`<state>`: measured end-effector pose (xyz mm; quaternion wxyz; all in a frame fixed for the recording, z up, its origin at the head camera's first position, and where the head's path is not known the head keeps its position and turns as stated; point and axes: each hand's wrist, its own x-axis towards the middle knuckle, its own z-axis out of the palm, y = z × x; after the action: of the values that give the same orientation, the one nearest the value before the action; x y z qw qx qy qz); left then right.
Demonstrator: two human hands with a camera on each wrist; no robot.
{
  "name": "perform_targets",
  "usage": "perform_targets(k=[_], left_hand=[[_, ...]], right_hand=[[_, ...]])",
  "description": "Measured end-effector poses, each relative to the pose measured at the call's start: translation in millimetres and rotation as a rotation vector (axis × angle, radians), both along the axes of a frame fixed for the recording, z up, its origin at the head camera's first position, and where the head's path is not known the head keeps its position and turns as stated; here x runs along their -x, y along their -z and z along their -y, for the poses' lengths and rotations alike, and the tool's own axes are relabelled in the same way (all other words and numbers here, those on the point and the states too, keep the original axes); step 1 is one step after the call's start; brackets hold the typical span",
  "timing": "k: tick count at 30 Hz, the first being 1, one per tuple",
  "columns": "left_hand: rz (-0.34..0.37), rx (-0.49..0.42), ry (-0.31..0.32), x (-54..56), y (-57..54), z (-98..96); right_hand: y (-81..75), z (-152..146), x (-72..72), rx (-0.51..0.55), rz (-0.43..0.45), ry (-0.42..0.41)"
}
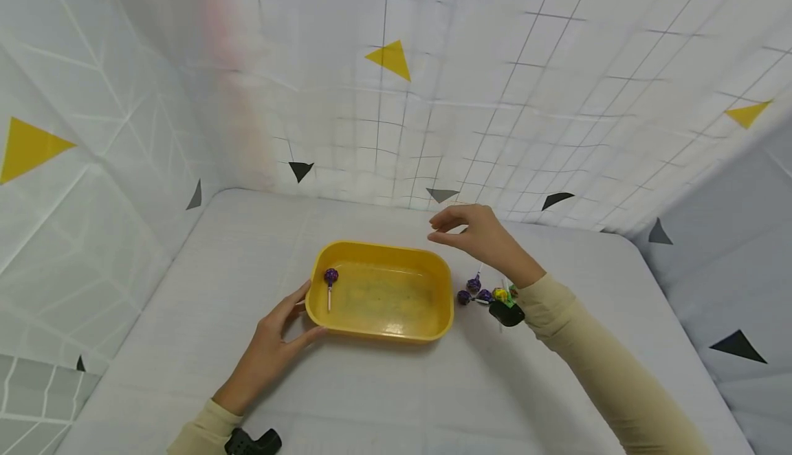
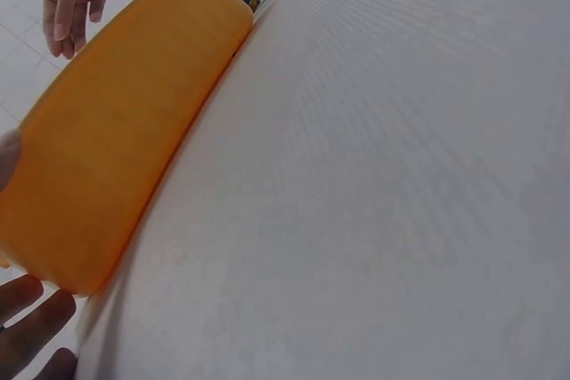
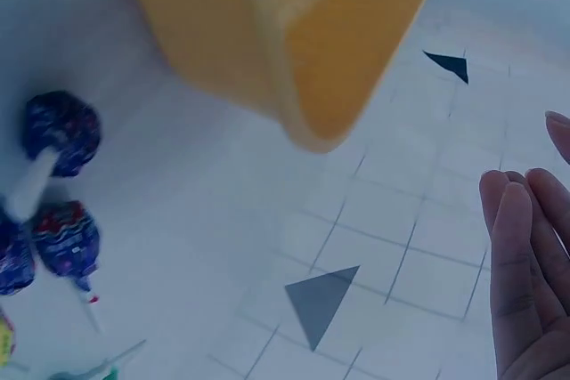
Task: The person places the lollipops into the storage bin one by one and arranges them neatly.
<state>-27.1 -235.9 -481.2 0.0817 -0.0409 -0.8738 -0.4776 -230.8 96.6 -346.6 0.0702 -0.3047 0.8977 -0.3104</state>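
Observation:
A yellow plastic tub [image 1: 388,339] sits on the white-covered table, one purple-wrapped lollipop [image 1: 331,276] lying at its left end with the stick toward me. My left hand [image 1: 272,341] holds the tub's near left corner, thumb along the front side and fingers at the left end; those fingers [image 2: 40,331] touch the orange-looking wall in the left wrist view. Raised beyond the tub's far right corner, my right hand [image 1: 468,231] holds nothing, its fingers loosely bent with the thumb below them. Below my right forearm lie several lollipops [image 1: 474,284], mostly purple-wrapped.
A yellow-wrapped lollipop [image 1: 500,295] and green wrapping lie in the pile right of the tub, partly hidden by the black wrist camera [image 1: 507,313] and sleeve. White cloth walls with grid lines and triangles stand behind and beside the table [image 1: 427,393].

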Motion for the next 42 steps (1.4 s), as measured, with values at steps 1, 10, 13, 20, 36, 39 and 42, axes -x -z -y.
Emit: perform_targets(k=[1, 10, 13, 20, 36, 39, 42], left_hand=[[0.0, 0.002, -0.001, -0.1, 0.0, 0.1], [0.002, -0.008, 0.0, 0.3, 0.9, 0.1], [-0.007, -0.013, 0.004, 0.7, 2.1, 0.5], [-0.006, 0.002, 0.0, 1.1, 3.2, 0.8], [0.005, -0.001, -0.001, 1.0, 3.0, 0.9], [0.005, 0.001, -0.002, 0.9, 3.0, 0.8], [0.005, 0.002, -0.003, 0.9, 2.9, 1.1]], right_hand=[[1.7, -3, -0.1, -0.002, 0.004, 0.005], [23.4, -36, 1.4, -0.033, 0.012, 0.031], [31.7, -46, 1.7, -0.034, 0.018, 0.035], [53.0, -64, -2.3, -0.076, 0.051, 0.021], [73.7, -77, -4.5, -0.13, 0.259, -0.161], [76.3, -76, -5.1, -0.137, 0.265, -0.177], [78.3, -76, -6.3, -0.149, 0.262, -0.192]])
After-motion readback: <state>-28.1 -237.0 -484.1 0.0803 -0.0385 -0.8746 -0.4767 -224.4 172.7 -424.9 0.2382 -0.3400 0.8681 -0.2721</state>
